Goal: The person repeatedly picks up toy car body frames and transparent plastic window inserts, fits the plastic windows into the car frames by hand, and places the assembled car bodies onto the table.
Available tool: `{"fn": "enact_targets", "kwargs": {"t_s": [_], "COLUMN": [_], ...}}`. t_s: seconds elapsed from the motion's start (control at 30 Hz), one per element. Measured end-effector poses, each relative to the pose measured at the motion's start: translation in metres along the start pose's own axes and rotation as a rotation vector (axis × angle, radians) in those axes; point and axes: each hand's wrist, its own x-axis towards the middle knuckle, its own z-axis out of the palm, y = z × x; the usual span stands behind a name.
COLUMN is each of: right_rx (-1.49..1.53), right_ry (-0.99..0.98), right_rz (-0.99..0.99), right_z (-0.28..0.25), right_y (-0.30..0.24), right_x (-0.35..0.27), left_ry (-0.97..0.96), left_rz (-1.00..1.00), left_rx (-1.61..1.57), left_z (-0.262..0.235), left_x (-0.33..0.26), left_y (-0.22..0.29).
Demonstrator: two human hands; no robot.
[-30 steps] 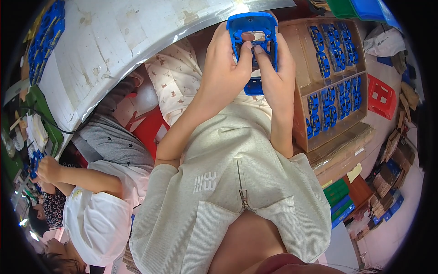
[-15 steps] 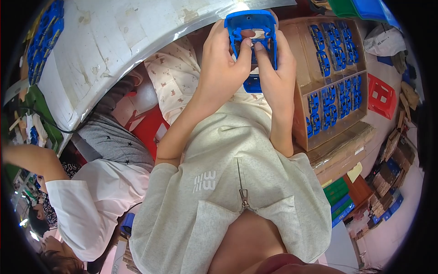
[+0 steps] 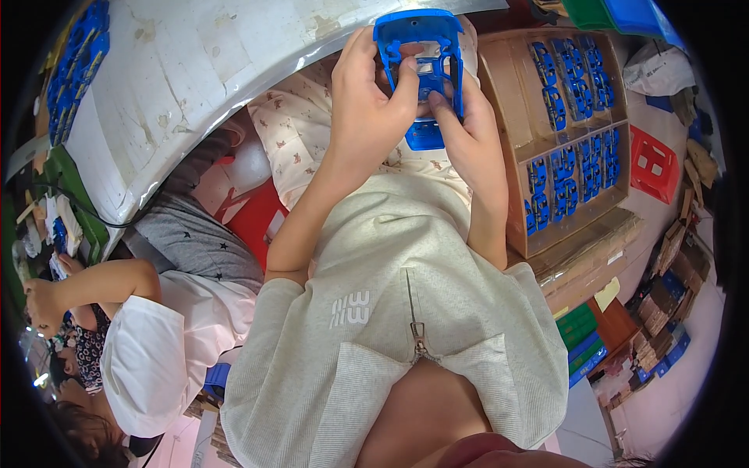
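Up at the table's edge I hold a blue plastic toy car body shell (image 3: 418,31), its hollow inner side facing me and its long axis upright in view. My left hand (image 3: 369,113) grips its left side, with the thumb laid over the inside near an opening. My right hand (image 3: 472,129) closes round the lower right side, its thumb pressing on the inside lower down. The fingers behind the shell are hidden.
On my right stands a divided cardboard box (image 3: 515,148) with rows of blue car bodies (image 3: 573,78). A white-topped table (image 3: 211,54) lies ahead and left, with more blue parts (image 3: 78,70) at its far left. A co-worker in a white sleeve (image 3: 148,359) sits left; a red plastic stool (image 3: 654,164) is beyond the box.
The shell has shifted slightly left and turned a little, showing more of its inside. My thumbs have moved apart, the right one lower. The co-worker's forearm has bent, and their hand has come into view.
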Motion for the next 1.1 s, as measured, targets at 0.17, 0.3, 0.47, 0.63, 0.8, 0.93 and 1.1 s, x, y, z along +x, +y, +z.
{"fn": "enact_targets", "kwargs": {"t_s": [0.17, 0.3, 0.47, 0.63, 0.8, 0.93, 1.1], "right_rx": [-0.03, -0.025, 0.112, 0.158, 0.482, 0.597, 0.621], "right_ry": [0.059, 0.092, 0.053, -0.138, -0.091, -0.188, -0.196], "right_rz": [-0.016, -0.031, 0.064, 0.389, 0.593, 0.569, 0.52], "right_z": [-0.002, -0.003, -0.005, -0.036, -0.069, -0.068, -0.064], "right_y": [0.002, 0.005, 0.033, 0.13, 0.192, 0.183, 0.187], "right_x": [0.002, 0.013, 0.017, 0.008, -0.017, 0.004, 0.002], "left_ry": [0.02, 0.03, -0.023, 0.073, 0.022, 0.038, 0.388], "left_rz": [0.033, 0.082, 0.086, 0.141, 0.218, 0.331, 0.529], "left_rx": [-0.056, -0.131, 0.03, 0.072, -0.01, 0.184, 0.435], "left_z": [0.009, 0.015, 0.005, -0.021, -0.028, -0.056, -0.125], "left_x": [0.002, 0.014, 0.004, -0.018, -0.025, -0.003, 0.16], "left_y": [0.002, -0.008, -0.013, -0.023, -0.008, 0.02, 0.055]}}
